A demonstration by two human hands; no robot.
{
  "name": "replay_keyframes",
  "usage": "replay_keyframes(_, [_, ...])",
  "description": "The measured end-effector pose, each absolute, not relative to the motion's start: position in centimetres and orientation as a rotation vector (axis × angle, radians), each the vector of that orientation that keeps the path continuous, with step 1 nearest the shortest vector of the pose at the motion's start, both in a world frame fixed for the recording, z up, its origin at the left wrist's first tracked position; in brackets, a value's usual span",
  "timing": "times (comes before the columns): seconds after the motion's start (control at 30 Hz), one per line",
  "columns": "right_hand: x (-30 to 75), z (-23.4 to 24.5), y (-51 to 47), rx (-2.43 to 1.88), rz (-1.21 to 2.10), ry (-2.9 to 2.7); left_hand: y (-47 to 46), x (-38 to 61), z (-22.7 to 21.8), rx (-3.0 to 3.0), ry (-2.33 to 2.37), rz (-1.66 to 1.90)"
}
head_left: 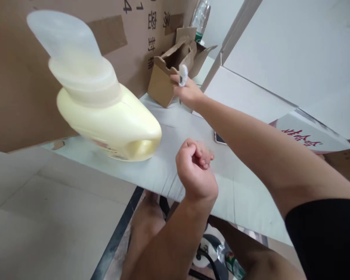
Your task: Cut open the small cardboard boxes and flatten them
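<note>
Blur is masking whether the right hand (189, 92) is gripping a white item (183, 74) near the cardboard box (161, 84); a yellow bottle (111, 122) is flanking the fisted left hand (196, 170).

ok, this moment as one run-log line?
left hand: loosely curled, above table | right hand: small white item in fingers, at open cardboard box | yellow jug: picture-left of both hands

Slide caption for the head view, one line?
Right hand holding a small white object by an open cardboard box, left hand curled near a pale yellow bottle.
</note>
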State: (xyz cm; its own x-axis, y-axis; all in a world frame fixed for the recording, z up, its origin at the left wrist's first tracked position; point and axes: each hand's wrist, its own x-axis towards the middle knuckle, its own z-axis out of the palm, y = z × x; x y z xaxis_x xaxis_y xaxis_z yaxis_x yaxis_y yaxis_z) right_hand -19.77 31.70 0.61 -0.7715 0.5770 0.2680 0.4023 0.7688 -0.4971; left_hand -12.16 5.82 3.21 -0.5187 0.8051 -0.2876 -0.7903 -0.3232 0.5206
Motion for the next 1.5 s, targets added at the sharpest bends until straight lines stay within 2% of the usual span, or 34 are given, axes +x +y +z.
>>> replay_keyframes(0.03, [-17.6, 1.0, 30.4, -0.779, 0.643, -2.521, 5.2, -12.2, 3.9, 0.063, 0.745, 2.009])
replay_keyframes(0.13, [-9.6, 2.4, 24.8, -0.811, 1.126, -2.112, 3.2, -11.7, 5.6, 0.197, 0.676, 2.063])
replay_keyframes(0.23, [-0.9, 3.8, 17.7, -0.81, 1.343, -1.923, 1.7, -11.0, 6.6, 0.384, 0.725, 2.086])
replay_keyframes(0.43, [13.0, 4.8, 7.1, -0.788, 1.051, -2.087, 3.1, -10.4, 5.3, 0.781, 1.249, 2.302])
replay_keyframes(0.63, [18.3, 3.9, 3.1, -0.714, 0.936, -2.248, 7.7, -9.9, 0.7, 1.338, 1.739, 1.824])
replay_keyframes(0.77, [18.8, 3.9, 2.7, -0.648, 0.897, -2.343, 9.9, -10.6, -1.7, 1.601, 1.927, 1.73])
replay_keyframes(0.87, [19.5, 4.0, 2.5, -0.701, 0.908, -2.327, 10.6, -11.3, -2.1, 1.752, 1.808, 1.836])
replay_keyframes(1.03, [21.6, 3.4, 1.7, -0.898, 0.855, -2.317, 10.5, -10.9, -0.8, 1.623, 1.54, 2.052])
replay_keyframes(1.37, [21.4, 0.9, 2.9, -0.946, 0.826, -2.214, 10.6, -10.1, -1.0, 1.49, 1.427, 2.073])
replay_keyframes(1.5, [20.6, 0.7, 3.0, -0.994, 0.841, -2.19, 10.9, -9.7, -1.0, 1.321, 1.282, 2.217])
